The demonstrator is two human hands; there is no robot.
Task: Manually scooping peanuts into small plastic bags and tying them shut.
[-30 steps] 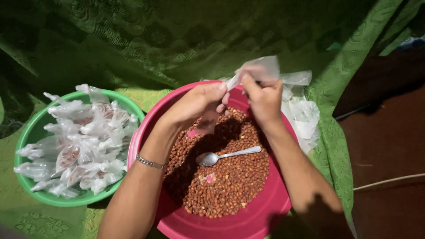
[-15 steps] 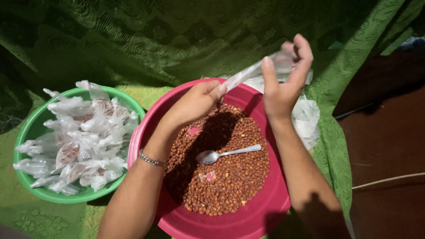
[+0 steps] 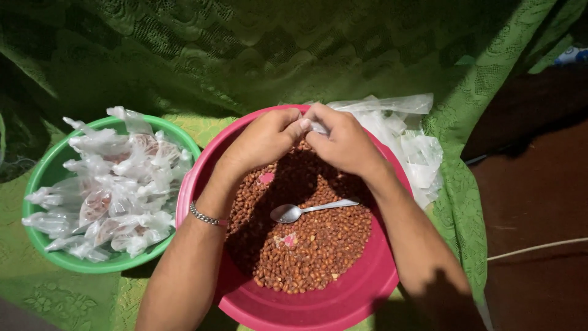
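Clear plastic bag [image 3: 316, 127], small & scrunched, sits pinched between both hands over the 12 o'clock rim of the pink basin [image 3: 343, 303]. Left hand [image 3: 264, 140]: fingers curled tight, thumb & forefinger nipping the bag's left end, wrist w/ a metal bracelet [image 3: 205, 216], forearm running down to 7 o'clock. Right hand [image 3: 344, 142]: knuckles up, fingers folded in on the bag's right end, forearm angling to 5 o'clock. Hands touch each other at the fingertips. Below them, roasted peanuts [image 3: 312, 245] fill the basin; a metal spoon [image 3: 309, 210] lies on top near centre, bowl pointing to 9 o'clock. At 9 o'clock, green bowl [image 3: 46, 175] holds tied peanut packets [image 3: 113, 190]. At 2 o'clock, loose empty bags [image 3: 407, 141] lie on green cloth [image 3: 184, 49].
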